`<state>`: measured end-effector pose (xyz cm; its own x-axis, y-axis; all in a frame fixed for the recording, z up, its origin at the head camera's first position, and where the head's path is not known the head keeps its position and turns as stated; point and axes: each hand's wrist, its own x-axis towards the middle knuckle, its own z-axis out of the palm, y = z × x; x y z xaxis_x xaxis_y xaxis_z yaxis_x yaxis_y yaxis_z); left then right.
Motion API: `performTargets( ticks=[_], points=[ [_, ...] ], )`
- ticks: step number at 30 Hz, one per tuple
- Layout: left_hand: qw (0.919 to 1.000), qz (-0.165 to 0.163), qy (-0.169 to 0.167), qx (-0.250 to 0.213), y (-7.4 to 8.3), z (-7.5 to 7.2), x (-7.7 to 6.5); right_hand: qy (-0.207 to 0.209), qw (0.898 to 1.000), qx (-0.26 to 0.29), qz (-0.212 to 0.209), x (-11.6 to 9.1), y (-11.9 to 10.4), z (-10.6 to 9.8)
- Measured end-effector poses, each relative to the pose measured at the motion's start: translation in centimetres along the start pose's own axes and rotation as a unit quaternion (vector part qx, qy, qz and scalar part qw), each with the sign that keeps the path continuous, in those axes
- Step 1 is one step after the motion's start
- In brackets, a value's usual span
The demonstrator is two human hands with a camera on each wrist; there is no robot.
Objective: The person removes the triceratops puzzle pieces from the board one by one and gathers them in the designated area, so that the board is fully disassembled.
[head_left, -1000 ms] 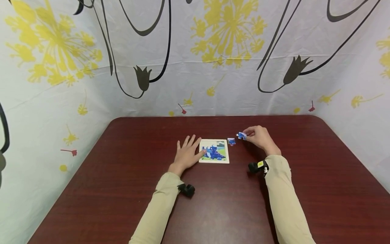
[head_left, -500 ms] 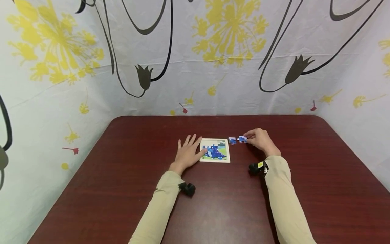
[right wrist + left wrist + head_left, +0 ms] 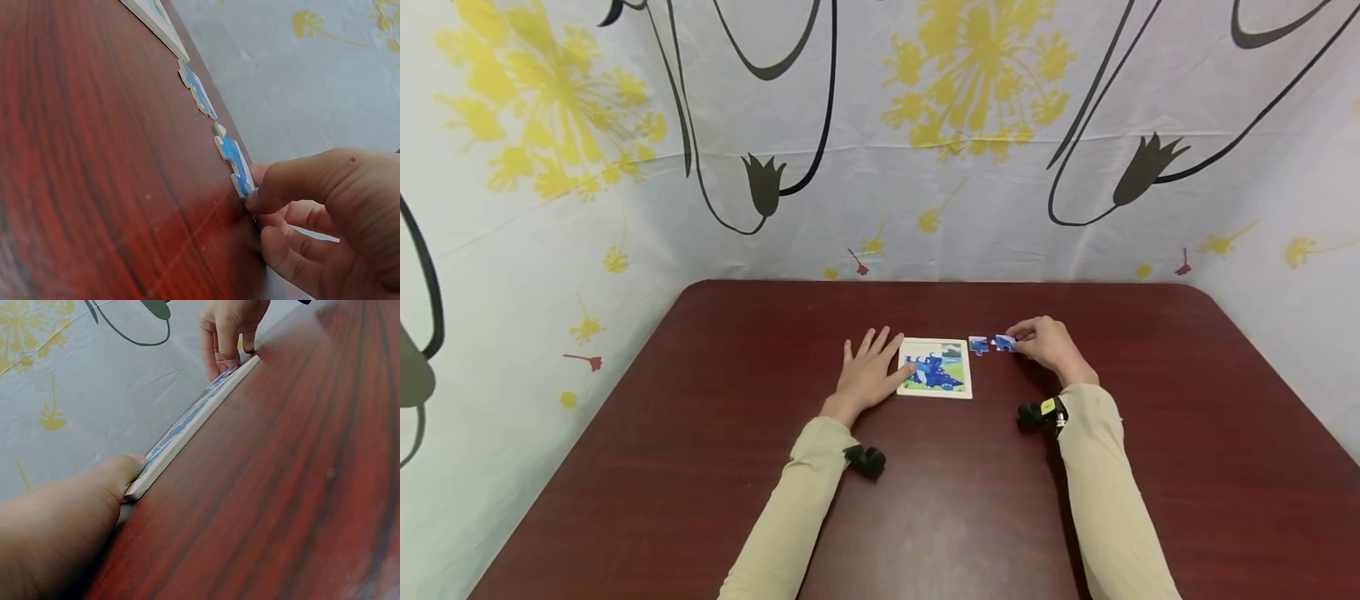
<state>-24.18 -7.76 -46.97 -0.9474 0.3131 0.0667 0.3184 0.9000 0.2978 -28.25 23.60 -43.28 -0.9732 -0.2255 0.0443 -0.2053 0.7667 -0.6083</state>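
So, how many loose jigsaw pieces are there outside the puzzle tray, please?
2. One jigsaw piece lies just right of the puzzle tray; the other jigsaw piece is farther right, held at its edge by the right hand. Any under the left hand would be hidden.

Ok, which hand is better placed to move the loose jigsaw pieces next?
Right, probably: the right hand pinches one jigsaw piece, with the second piece close by, while the left hand touches the dinosaur puzzle tray.

A dark red wood-grained table bears a pale-rimmed jigsaw tray, a loose jigsaw piece just beside it and, seemingly flat too, a second piece.
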Motion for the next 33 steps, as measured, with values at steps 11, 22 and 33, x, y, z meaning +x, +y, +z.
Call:
performTargets(
  ticks=[11,22,33],
  points=[
    [1.0000,0.001,0.006,0.000,-0.1,0.1,-0.2,0.002,1.000,0.020,0.007,-0.4,0.0,0.2],
    [0.9999,0.009,0.009,-0.005,0.3,0.2,0.0,0.011,1.000,0.020,0.008,-0.9,-0.2,-0.7],
    [0.9999,0.005,0.012,-0.008,0.0,0.0,-0.3,0.008,0.999,0.006,-0.038,-0.4,-5.5,-1.1]
  ],
)
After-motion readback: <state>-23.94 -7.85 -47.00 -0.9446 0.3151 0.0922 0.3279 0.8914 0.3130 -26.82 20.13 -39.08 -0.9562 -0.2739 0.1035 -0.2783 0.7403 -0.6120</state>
